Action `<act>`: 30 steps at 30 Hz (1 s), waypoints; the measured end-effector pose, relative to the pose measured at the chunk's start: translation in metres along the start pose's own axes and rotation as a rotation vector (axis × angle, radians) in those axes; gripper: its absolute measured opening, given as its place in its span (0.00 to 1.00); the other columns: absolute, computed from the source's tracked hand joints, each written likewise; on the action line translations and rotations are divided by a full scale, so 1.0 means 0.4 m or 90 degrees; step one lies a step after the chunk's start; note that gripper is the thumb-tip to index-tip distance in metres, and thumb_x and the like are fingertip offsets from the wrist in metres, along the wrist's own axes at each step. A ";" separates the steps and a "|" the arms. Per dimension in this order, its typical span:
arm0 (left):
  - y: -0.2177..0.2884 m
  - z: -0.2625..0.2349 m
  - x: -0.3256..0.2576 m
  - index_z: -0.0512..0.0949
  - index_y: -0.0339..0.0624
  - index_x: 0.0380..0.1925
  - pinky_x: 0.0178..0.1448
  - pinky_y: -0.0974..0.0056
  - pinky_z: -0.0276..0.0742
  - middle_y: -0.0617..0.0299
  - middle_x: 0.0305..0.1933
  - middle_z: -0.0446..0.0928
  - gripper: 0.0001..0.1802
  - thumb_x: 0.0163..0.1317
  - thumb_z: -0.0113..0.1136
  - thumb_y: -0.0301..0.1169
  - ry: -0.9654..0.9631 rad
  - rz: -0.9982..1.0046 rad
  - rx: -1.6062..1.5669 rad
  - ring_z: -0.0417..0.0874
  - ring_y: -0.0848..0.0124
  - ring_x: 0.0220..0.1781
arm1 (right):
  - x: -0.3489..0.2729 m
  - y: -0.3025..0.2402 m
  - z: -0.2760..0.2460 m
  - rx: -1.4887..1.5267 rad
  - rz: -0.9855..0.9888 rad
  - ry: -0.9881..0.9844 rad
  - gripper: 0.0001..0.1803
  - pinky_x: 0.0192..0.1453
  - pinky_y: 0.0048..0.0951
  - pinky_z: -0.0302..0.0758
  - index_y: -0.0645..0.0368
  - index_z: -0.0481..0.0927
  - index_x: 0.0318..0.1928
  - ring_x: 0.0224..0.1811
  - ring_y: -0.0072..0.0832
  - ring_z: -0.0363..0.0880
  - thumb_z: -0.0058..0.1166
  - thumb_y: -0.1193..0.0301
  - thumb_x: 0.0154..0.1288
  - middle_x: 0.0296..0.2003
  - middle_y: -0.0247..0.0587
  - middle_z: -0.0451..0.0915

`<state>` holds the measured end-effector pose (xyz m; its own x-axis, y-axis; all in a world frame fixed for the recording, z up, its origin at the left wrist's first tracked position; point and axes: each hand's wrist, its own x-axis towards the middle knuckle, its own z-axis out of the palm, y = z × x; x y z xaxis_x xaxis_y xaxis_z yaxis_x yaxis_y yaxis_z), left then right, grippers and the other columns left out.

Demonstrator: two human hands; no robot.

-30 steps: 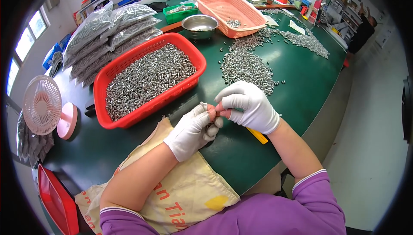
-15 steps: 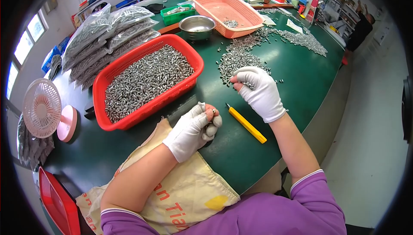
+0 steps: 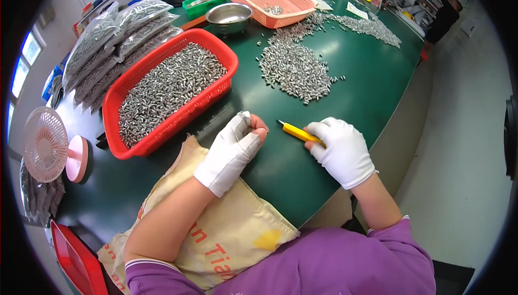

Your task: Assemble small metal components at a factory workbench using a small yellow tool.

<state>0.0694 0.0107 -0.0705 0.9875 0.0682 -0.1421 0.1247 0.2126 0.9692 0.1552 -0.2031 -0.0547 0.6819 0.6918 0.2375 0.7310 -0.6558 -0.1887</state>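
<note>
Right grip [image 3: 342, 152] is clasped on the yellow tool [image 3: 295, 132]: bare thumb on the near side, fingers on the far side, rear of the body hidden by the white glove. Left grip [image 3: 231, 152] is curled, thumb meeting fingertips; a tiny speck may show at the thumb, too small to tell if it's a held piece. Tool is between the two grips, over the green desk [image 3: 280, 181], on the near side of the loose pile of metal parts [image 3: 295, 68], well apart from the red basket [image 3: 232, 68]; can't tell whether it's lifted clear. Step in hand looks like taking up the tool. To do it well: hold it pen-style, thumb and index opposed, a bit further forward for control, rear end braced against the hand. Keep fingertips off the dark tip [image 3: 280, 122], which looks slim and maybe sharp; don't swing it across the left grip's bare fingertips, which are near. Left is best held steady, in case it has a small part. Direction: tip faces away from the right palm, to the left and slightly away from the person, roughly at the basket's right end. Long axis slants shallowly, more sideways than fore-and-aft; looks near flat, exact tilt unreadable.
</note>
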 end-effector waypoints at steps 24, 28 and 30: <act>-0.020 0.071 -0.052 0.75 0.41 0.33 0.35 0.59 0.76 0.53 0.27 0.78 0.07 0.55 0.62 0.26 -0.109 0.234 0.703 0.80 0.55 0.30 | -0.286 -0.031 -0.038 0.226 0.087 -0.151 0.29 0.28 0.37 0.76 0.46 0.61 0.71 0.19 0.40 0.77 0.47 0.64 0.71 0.19 0.44 0.76; -0.018 0.085 -0.057 0.75 0.41 0.32 0.35 0.59 0.76 0.53 0.26 0.77 0.06 0.55 0.62 0.26 -0.111 0.218 0.712 0.80 0.55 0.30 | -0.278 -0.041 -0.023 0.238 0.047 -0.123 0.32 0.25 0.40 0.75 0.42 0.60 0.71 0.18 0.41 0.77 0.49 0.69 0.68 0.19 0.44 0.77; -0.015 0.091 -0.060 0.75 0.41 0.30 0.34 0.59 0.76 0.54 0.26 0.77 0.06 0.54 0.62 0.26 -0.119 0.220 0.711 0.80 0.55 0.29 | -0.270 -0.052 -0.028 0.231 0.048 -0.132 0.30 0.25 0.39 0.76 0.42 0.62 0.70 0.18 0.41 0.77 0.48 0.69 0.68 0.18 0.43 0.77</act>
<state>0.0486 -0.0276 -0.0656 0.9727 -0.2081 0.1032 -0.2276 -0.7653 0.6021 0.0662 -0.2677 -0.0658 0.6969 0.7168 0.0207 0.6153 -0.5829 -0.5306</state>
